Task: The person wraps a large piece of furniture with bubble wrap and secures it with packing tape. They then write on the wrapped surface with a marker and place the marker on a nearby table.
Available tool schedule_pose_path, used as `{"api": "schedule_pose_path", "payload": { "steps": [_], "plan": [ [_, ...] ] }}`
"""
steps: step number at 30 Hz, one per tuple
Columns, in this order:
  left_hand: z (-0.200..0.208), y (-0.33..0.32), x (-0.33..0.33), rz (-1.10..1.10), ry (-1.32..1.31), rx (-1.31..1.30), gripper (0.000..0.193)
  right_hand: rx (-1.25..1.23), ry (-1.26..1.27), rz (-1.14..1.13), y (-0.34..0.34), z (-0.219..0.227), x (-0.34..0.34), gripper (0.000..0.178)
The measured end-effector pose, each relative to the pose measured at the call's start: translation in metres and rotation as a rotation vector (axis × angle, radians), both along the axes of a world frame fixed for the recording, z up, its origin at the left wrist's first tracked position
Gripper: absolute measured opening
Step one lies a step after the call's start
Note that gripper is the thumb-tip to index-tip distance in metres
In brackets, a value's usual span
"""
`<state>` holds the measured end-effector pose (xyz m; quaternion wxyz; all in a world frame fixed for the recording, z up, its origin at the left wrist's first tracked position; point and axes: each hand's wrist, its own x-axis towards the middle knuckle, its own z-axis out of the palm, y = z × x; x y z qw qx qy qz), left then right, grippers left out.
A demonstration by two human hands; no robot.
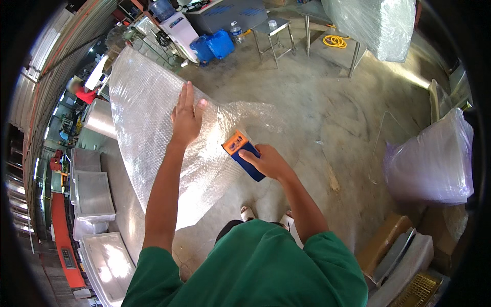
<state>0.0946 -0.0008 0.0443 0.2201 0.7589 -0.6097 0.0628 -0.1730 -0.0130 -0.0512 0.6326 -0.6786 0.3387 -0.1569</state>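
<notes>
A large sheet of clear bubble wrap [148, 102] spreads out in front of me, its loose flap reaching right. My left hand [187, 120] lies against it, fingers stretched out and pointing away. In my right hand [268, 162] is a small orange and dark blue box [244, 155], gripped along its side with the thumb on top. It is held just right of the bubble wrap's shiny middle. Whether the box touches the wrap, I cannot tell.
Wrapped flat panels [93, 193] line the left side. A purple-tinted wrapped bundle [429, 161] stands right, above leaning cardboard [387, 238]. Further off are a metal stool [272, 28], a coiled yellow hose [335, 41], blue bags [220, 45] and a person in red [86, 95].
</notes>
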Motion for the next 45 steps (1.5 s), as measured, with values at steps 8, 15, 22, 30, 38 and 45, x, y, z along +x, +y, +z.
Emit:
{"api": "schedule_pose_path", "payload": {
  "steps": [8,15,22,30,38,45],
  "plan": [
    [-0.024,0.027,-0.015,-0.131,0.038,-0.04,0.086,-0.095,-0.014,-0.292,0.052,-0.001,0.013,0.067],
    [-0.033,0.021,-0.018,-0.13,0.026,-0.095,0.088,-0.003,0.142,-0.247,0.05,0.032,-0.001,0.07],
    [-0.033,0.022,-0.024,-0.121,0.017,-0.106,0.087,0.032,-0.001,-0.14,0.018,-0.023,0.004,0.075],
    [-0.041,0.041,-0.055,-0.223,-0.162,-0.427,0.068,0.17,-0.01,-0.068,0.003,-0.107,0.011,0.076],
    [-0.084,0.077,-0.078,-0.546,-0.739,0.331,0.071,0.513,-0.117,0.004,-0.012,-0.101,-0.004,0.069],
    [-0.087,0.066,-0.086,-0.444,-1.15,0.383,0.064,0.423,-0.013,0.038,-0.023,-0.109,-0.015,0.075]
  ]
}}
